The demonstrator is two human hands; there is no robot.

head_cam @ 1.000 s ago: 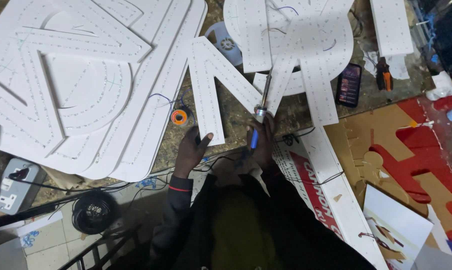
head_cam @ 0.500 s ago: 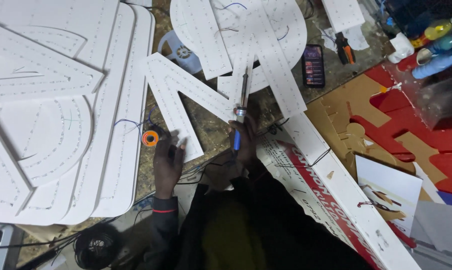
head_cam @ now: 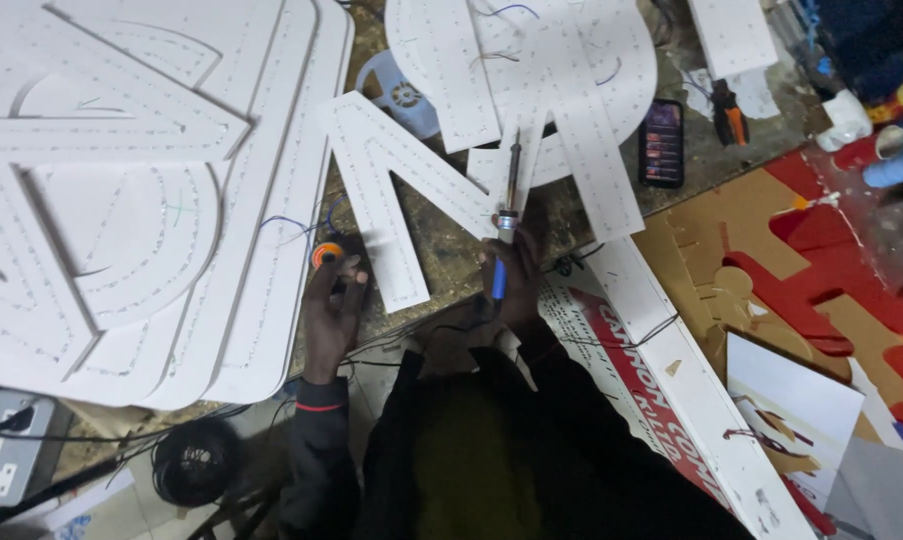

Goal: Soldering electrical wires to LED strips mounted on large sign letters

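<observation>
My right hand [head_cam: 517,275] grips a soldering iron [head_cam: 510,195] with a blue handle, its tip pointing up at a white zigzag letter panel [head_cam: 392,190] dotted with small holes. My left hand [head_cam: 332,310] rests at the panel's lower left leg, fingers around a small orange spool [head_cam: 326,253]. Thin blue wire [head_cam: 297,225] runs from the spool across the neighbouring white panels.
Large white curved letter panels [head_cam: 122,180] cover the left of the bench. More white panels [head_cam: 562,70] lie at the top. A phone [head_cam: 662,142] and orange-handled pliers [head_cam: 728,112] sit to the right. Red and brown cutouts [head_cam: 832,270] lie far right. A power strip [head_cam: 7,460] sits lower left.
The view has shifted, so the bench appears further right in frame. My hands have stayed on the zigzag panel, the right still holding the soldering iron, the left by the orange spool.
</observation>
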